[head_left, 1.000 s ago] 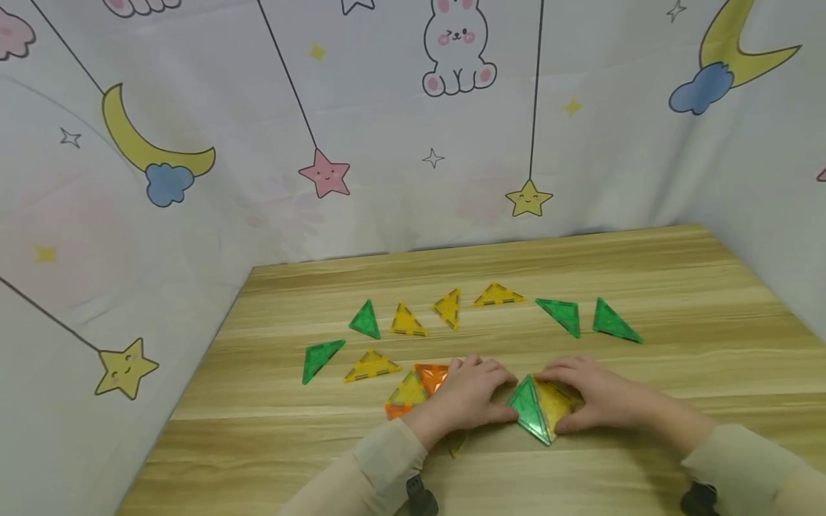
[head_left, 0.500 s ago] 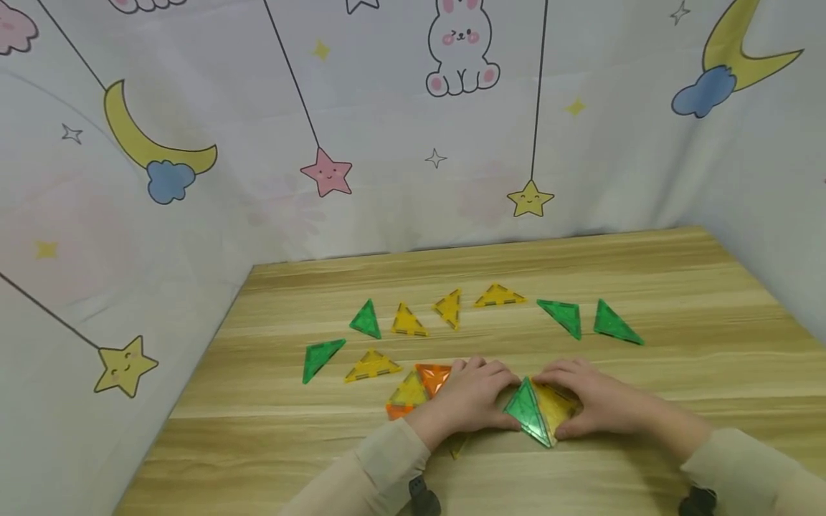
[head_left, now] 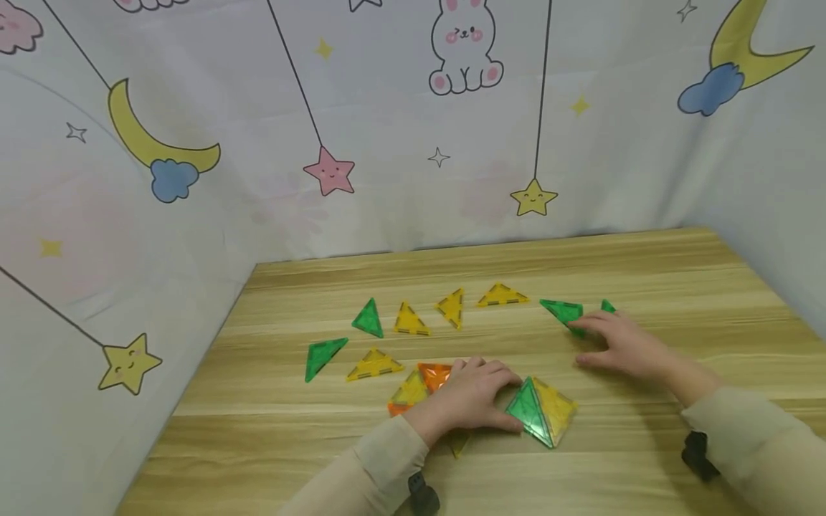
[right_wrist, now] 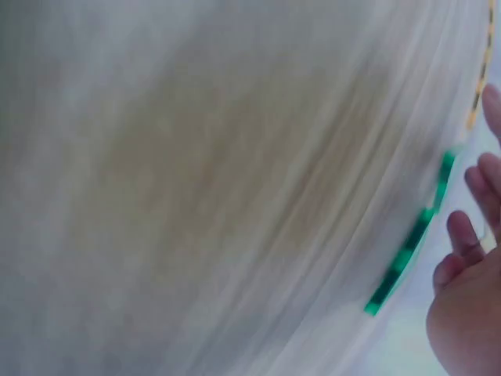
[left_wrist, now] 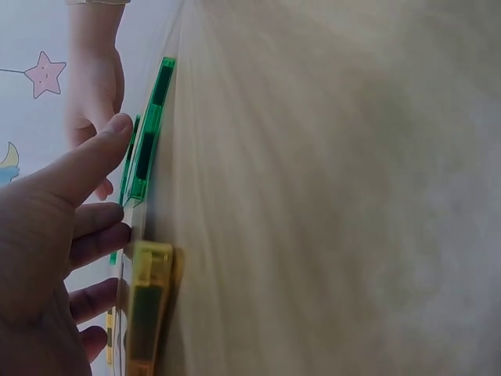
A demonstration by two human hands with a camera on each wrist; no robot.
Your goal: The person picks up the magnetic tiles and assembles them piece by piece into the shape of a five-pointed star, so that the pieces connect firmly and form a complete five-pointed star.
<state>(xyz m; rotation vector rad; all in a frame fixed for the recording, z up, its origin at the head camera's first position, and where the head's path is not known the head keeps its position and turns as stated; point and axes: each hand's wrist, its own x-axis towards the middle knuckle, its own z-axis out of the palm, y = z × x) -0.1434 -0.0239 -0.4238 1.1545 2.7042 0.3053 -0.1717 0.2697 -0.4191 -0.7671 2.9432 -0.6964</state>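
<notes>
Head view shows the left hand (head_left: pixel 474 395), fingers loosely spread, at the edge of a green-yellow square (head_left: pixel 543 416), and the right hand (head_left: pixel 627 348), fingers relaxed, partly hiding two green triangles (head_left: pixel 564 311).

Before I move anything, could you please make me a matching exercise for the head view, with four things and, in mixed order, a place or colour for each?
1. left hand
2. right hand
3. pink star
4. joined pair of triangles

A. partly hides the far green triangles
B. green and yellow
C. on the cloth
D. partly hides an orange triangle

Pairs: 1-D, 2-A, 3-C, 4-B.
</notes>
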